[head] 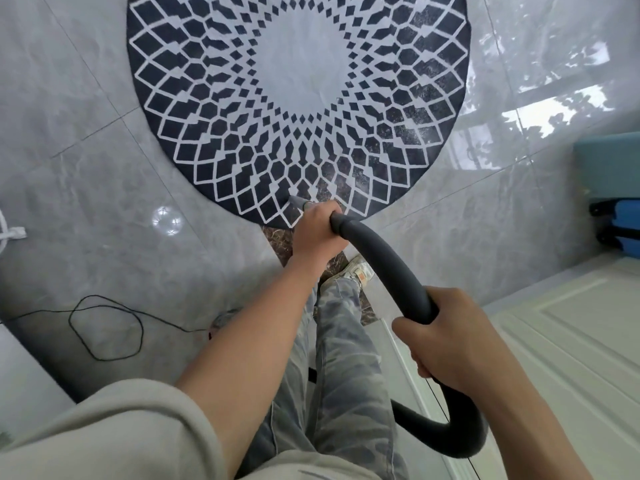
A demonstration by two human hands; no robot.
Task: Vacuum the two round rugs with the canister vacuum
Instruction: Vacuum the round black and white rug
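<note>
Head view looks straight down at a shiny grey tile floor (86,109) with thin lines between the big tiles. Window light makes bright white spots on the tiles at the upper right. A round rug (298,98) lies flat on the floor. It is dark blue with white diamond shapes in rings and a plain pale middle. Part of its right side looks dusty and speckled.

The left hand (317,230) is wrapped tight around the front end of the grey vacuum hose (384,258). A small pale nozzle (298,201) sticks out past the fingers, and its tip touches the near edge of the rug. The right hand (450,337) is closed around the hose farther back. Behind that hand the hose bends down and curls around toward the person.

The person wears faded jeans (343,358) and a pale shoe (356,268). The shoe stands on a dark brown strip of tile just beside the rug.

A thin black cord (104,327) lies in a loop on the floor at the left. A white panelled door (571,341) is at the lower right. Above it sits something blue (613,188), only partly in view.
</note>
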